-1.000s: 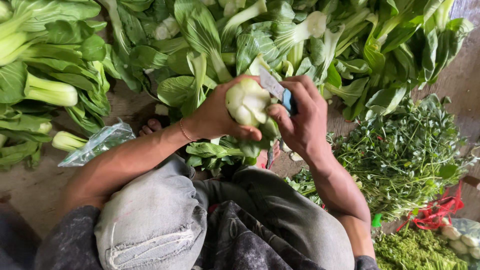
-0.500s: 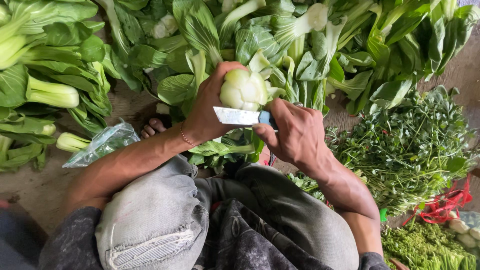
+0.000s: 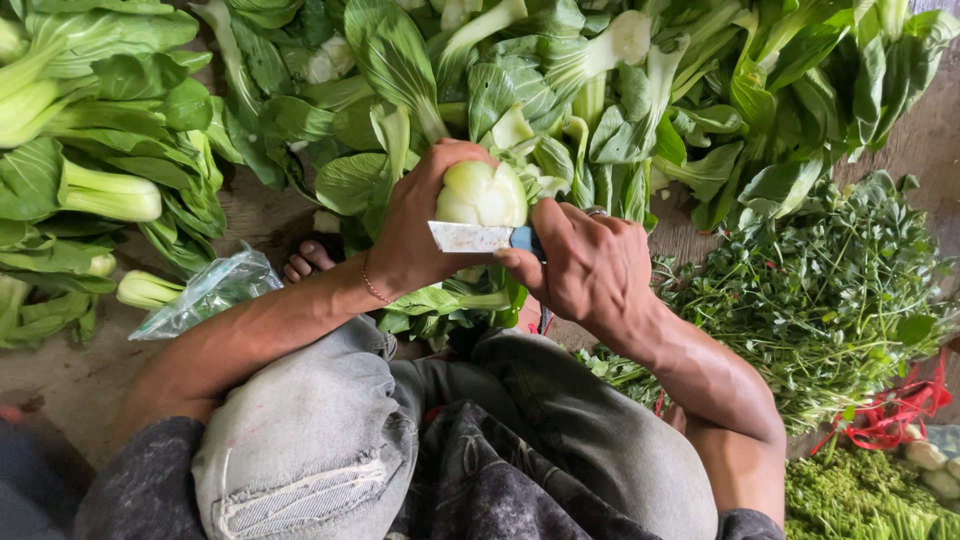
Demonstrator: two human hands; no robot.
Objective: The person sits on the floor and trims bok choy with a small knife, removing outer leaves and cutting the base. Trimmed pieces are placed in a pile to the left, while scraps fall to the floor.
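My left hand [image 3: 415,225] grips a head of bok choy [image 3: 482,193] by its pale, rounded base, leaves pointing away from me. My right hand [image 3: 580,262] holds a small knife [image 3: 470,237] with a blue handle, and its flat blade lies across the underside of the base. Both hands are raised above my knees. Trimmed green leaves [image 3: 440,305] lie on the ground under the hands.
Heaps of bok choy [image 3: 120,150] cover the ground at the left and along the top. A pile of fine leafy herbs [image 3: 820,300] lies at the right, with a red string [image 3: 890,415] beside it. A clear plastic bag [image 3: 205,295] rests by my left knee. Toes [image 3: 305,260] show near it.
The knife went from pointing upward beside the bok choy to lying flat across its base. Both hands shifted slightly upward and to the right.
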